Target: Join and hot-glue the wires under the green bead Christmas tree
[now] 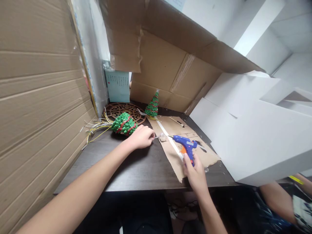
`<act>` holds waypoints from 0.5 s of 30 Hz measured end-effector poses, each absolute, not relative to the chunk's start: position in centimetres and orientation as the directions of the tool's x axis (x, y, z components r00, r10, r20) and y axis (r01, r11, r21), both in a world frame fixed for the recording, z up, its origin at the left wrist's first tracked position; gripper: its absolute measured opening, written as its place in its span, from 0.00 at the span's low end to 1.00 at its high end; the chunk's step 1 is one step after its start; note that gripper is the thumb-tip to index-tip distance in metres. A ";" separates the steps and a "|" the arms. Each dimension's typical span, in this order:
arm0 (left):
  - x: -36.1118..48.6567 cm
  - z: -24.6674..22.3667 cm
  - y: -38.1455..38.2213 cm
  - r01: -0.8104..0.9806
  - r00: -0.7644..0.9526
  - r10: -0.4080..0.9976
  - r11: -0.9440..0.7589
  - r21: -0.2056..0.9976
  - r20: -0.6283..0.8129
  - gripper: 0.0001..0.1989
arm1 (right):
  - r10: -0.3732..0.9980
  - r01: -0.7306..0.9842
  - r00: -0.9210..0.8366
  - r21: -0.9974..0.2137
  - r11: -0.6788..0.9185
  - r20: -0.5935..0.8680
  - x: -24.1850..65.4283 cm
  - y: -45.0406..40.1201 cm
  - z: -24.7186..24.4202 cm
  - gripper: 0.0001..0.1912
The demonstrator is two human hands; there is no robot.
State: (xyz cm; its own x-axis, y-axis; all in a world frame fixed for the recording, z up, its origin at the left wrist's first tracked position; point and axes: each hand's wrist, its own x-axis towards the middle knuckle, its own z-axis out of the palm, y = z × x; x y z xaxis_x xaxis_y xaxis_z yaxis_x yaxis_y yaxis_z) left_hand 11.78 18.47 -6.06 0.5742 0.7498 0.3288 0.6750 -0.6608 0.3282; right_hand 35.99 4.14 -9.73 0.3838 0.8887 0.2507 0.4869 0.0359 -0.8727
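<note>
My right hand [195,167] is wrapped round the handle of a blue glue gun [186,143] with an orange trigger. Its nozzle points left, over the cardboard sheet [170,156]. My left hand [143,136] is closed in a pinch near a thin silvery piece [158,137] at the sheet's left edge, close to the nozzle. Beside that hand a green tree piece with red trim [124,124] lies on its side, white and yellow wires [97,125] spreading from its left end. A smaller green tree [153,105] stands behind, at the sheet's far edge.
A brown openwork round mat [117,110] lies at the back left of the dark table [129,175]. Cardboard walls [161,61] rise behind and at left, and a white box [243,123] at right. Another person's arm [278,198] shows at the lower right.
</note>
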 end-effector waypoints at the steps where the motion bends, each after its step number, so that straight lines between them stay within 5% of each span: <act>1: 11.8 -6.0 18.5 0.674 0.561 0.759 -0.651 0.350 0.331 0.08 | 0.908 0.408 0.372 -0.912 0.026 0.193 35.7 4.1 -9.7 0.23; 7: 11.9 -5.7 18.3 0.621 0.471 0.812 -0.583 0.524 0.345 0.09 | 0.950 0.049 0.309 -0.997 -0.059 -0.041 33.4 4.6 -9.2 0.30; 15: 11.8 -5.6 19.2 0.417 0.498 0.806 -0.546 0.726 0.320 0.11 | 0.947 0.084 0.322 -0.996 -0.031 -0.003 32.5 5.2 -9.9 0.29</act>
